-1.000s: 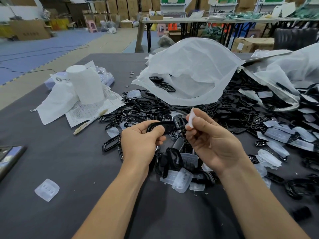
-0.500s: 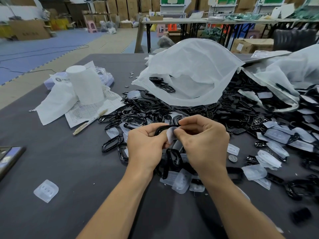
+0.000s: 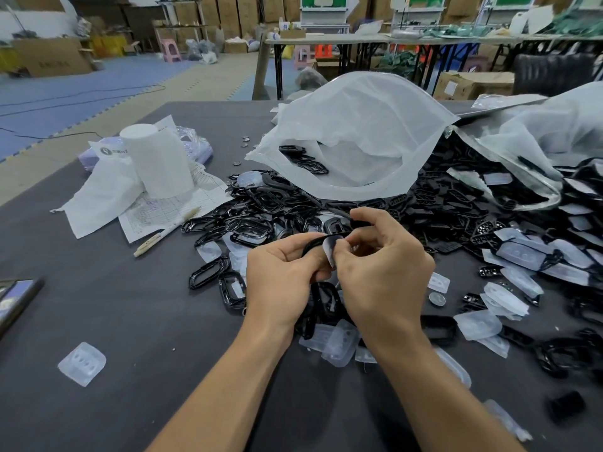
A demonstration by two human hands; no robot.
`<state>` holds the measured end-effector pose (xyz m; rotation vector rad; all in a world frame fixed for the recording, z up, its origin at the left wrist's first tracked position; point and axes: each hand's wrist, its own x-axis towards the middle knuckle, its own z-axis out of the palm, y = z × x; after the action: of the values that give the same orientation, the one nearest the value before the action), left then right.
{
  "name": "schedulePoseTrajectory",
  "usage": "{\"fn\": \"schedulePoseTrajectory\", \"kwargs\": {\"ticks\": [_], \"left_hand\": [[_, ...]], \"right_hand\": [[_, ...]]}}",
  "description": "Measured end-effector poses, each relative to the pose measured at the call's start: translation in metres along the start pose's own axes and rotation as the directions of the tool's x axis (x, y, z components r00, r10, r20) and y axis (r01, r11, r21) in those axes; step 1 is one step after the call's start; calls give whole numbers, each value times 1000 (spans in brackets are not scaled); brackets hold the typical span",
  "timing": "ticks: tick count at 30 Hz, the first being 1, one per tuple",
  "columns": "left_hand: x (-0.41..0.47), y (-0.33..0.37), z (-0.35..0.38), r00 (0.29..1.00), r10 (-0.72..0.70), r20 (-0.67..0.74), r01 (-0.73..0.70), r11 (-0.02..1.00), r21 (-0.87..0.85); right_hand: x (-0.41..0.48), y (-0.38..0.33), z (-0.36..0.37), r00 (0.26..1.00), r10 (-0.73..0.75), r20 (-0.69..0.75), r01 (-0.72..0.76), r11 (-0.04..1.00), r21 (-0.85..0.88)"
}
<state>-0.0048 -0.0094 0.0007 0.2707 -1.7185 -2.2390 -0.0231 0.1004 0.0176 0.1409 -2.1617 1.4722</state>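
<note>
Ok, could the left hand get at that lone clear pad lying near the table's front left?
Probably yes: only dark table lies between the left hand and the lone clear pad. But it grips a black frame, so it would need free fingers first.

Grey table [image 3: 114, 321]: paper roll [image 3: 160, 161] upper left; black frames [image 3: 254, 223] heaped centre to right; clear pad [image 3: 82, 363] lower left; coin [image 3: 436, 300] right of centre.

- Roll [image 3: 156, 161] stands on papers [image 3: 177, 212], left of the pile of frames [image 3: 257, 220].
- Bag [image 3: 359, 135] lies behind the pile.
- Phone [image 3: 16, 298] lies at the table's [image 3: 130, 308] left edge.
</note>
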Motion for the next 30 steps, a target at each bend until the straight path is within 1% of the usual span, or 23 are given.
{"fn": "schedulePoseTrajectory", "kwargs": {"ticks": [3, 5, 8, 10, 12, 14, 15, 16, 17, 19, 21, 22, 23, 25, 27, 30], "left_hand": [[-2, 3, -1, 999, -45, 8, 45, 998, -40], [-2, 4, -1, 998, -63, 22, 64, 995, -72], [-3, 7, -1, 995, -70, 71, 78, 991, -113], [-3, 10, -1, 993, -67, 98, 77, 992, -97], [-2, 12, -4, 995, -7, 96, 5, 1000, 19], [1, 11, -9, 997, 58, 41, -65, 977, 203], [3, 9, -11, 998, 66, 20, -69, 959, 273], [3, 8, -12, 999, 52, 10, -53, 947, 318], [4, 6, -13, 999, 36, 6, -36, 938, 346], [5, 4, -13, 999, 2, -40, 12, 945, 328], [5, 4, -12, 996, -26, -89, 47, 970, 240], [5, 4, -11, 993, -34, -111, 57, 977, 206], [5, 3, -10, 990, -38, -132, 62, 981, 185], [5, 1, -9, 987, -49, -152, 75, 982, 175], [5, 0, -9, 989, -44, -138, 70, 980, 189], [5, 1, -8, 994, -38, -100, 60, 974, 219]], "right_hand": [[1, -1, -1, 999, 31, 18, -31, 1000, -6], [4, 2, -2, 995, 97, 37, -98, 995, 19], [9, 5, -3, 965, 227, 133, -244, 961, 131], [12, 7, -4, 952, 245, 186, -279, 942, 188], [16, 8, -9, 957, 188, 218, -233, 951, 201], [21, 9, -15, 955, 78, 285, -130, 977, 167], [22, 10, -17, 947, 38, 318, -88, 986, 142], [23, 11, -18, 941, 31, 338, -79, 988, 130], [24, 12, -17, 936, 53, 348, -109, 983, 145], [23, 13, -14, 920, 141, 365, -236, 944, 230], [23, 13, -11, 883, 221, 415, -354, 893, 279], [22, 14, -10, 862, 240, 446, -390, 877, 282], [22, 14, -9, 848, 246, 469, -406, 870, 278], [21, 15, -8, 852, 240, 466, -388, 886, 253], [20, 16, -8, 868, 228, 441, -355, 906, 231], [21, 17, -7, 873, 224, 434, -347, 910, 227]]}}
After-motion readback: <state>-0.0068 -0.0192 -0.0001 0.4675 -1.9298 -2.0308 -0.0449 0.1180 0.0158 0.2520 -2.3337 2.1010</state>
